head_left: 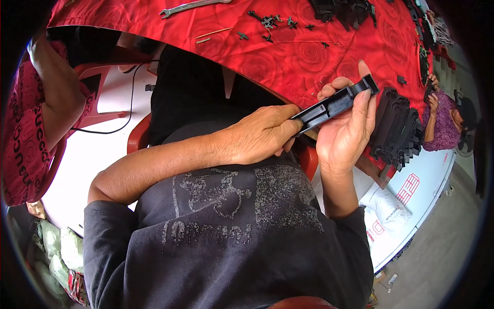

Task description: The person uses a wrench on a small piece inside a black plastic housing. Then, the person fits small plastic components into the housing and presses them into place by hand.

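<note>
A long black plastic channel-shaped piece (335, 106) is held slantwise in front of my body, just off the table's near edge. Its hollow side faces up, showing ribs inside. My left hand (260, 131) grips the lower end, thumb pressed into the hollow. Around the upper end my right hand (343, 135) is wrapped, with its thumb along the near side and other fingers behind. Beside the right hand, a stack of similar black plastic pieces (395, 129) lies at the table's edge.
On the red rose-patterned tablecloth (303, 54) are an open-ended wrench (193, 7), thin sticks (213, 33) and several small black plastic parts (268, 21). A person in a pink patterned top (25, 139) sits at left; another in purple (443, 123) at right. Full sacks (59, 247) stand lower left.
</note>
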